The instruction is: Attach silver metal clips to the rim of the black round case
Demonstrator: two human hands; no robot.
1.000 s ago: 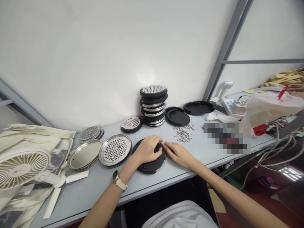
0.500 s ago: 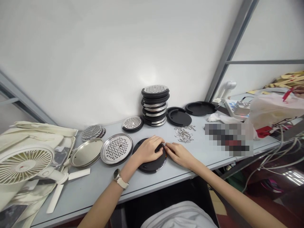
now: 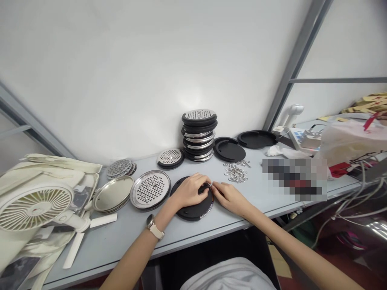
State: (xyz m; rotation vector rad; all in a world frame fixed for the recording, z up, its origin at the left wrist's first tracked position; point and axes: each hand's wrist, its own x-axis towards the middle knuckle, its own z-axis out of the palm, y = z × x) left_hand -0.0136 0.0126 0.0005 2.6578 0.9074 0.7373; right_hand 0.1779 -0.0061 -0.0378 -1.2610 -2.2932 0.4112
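Observation:
On the desk before me lies a round black disc (image 3: pixel 193 211) with a shiny metal rim at its right edge. My left hand (image 3: pixel 192 189) lies over it, fingers and thumb curled in a grip near its upper right edge. Against that same edge, my right hand (image 3: pixel 228 195) is closed in a pinch. A bit of shiny metal shows between the fingertips of both hands; the fingers hide most of it. Just beyond my right hand is a pile of small wire clips (image 3: pixel 237 173). Left of the disc rests a round metal grater plate (image 3: pixel 151 187).
A tall stack of black and metal discs (image 3: pixel 199 137) stands against the wall. Black round trays (image 3: pixel 256 139) lie to its right. At left are plain metal plates (image 3: pixel 113 193), a white fan (image 3: pixel 38 207) and cream bags (image 3: pixel 69 169). Another person's hand is by a plastic bag (image 3: pixel 347 139) at right.
The view has shifted slightly, so everything sits a little further right. My hands stay at the disc's edge, and the fingertips have moved only a little.

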